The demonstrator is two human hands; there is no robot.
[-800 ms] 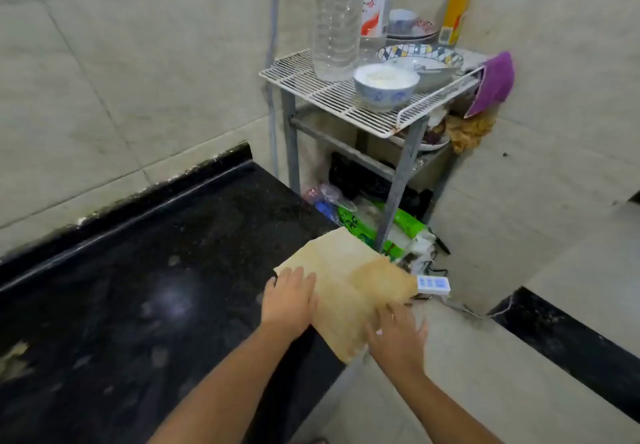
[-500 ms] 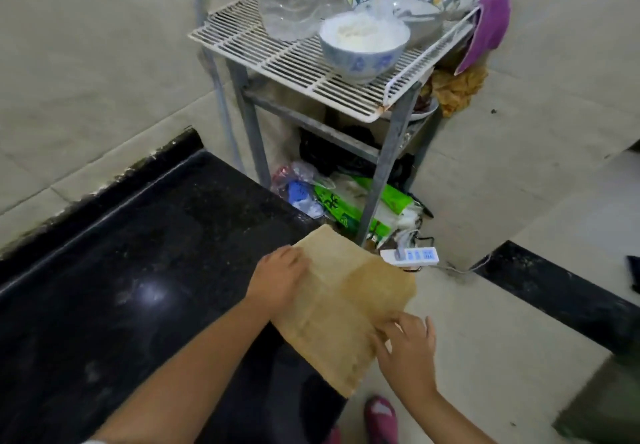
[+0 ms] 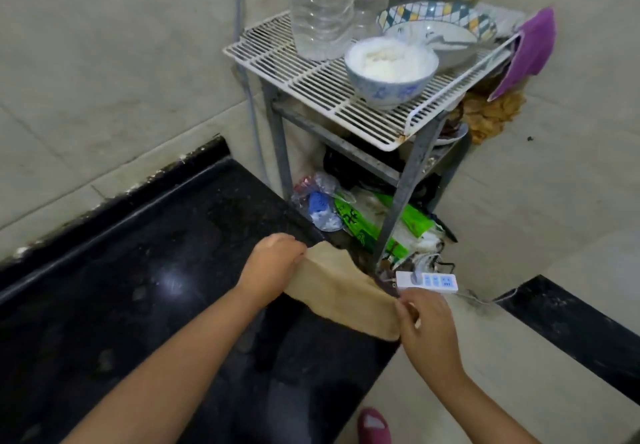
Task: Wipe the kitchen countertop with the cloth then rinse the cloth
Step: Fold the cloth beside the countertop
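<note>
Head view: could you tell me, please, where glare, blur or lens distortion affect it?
Head view: a bright glare spot sits on the black countertop left of the left hand; wide-angle distortion tilts the wire rack and walls; the cloth and right hand look slightly soft.

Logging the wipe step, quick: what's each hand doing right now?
Left hand: grips one end of the tan cloth over the countertop corner.
Right hand: pinches the cloth's other end.

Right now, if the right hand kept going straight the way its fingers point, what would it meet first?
Probably the white power strip just beyond the right hand, which pinches the cloth; depth is unclear.
</note>
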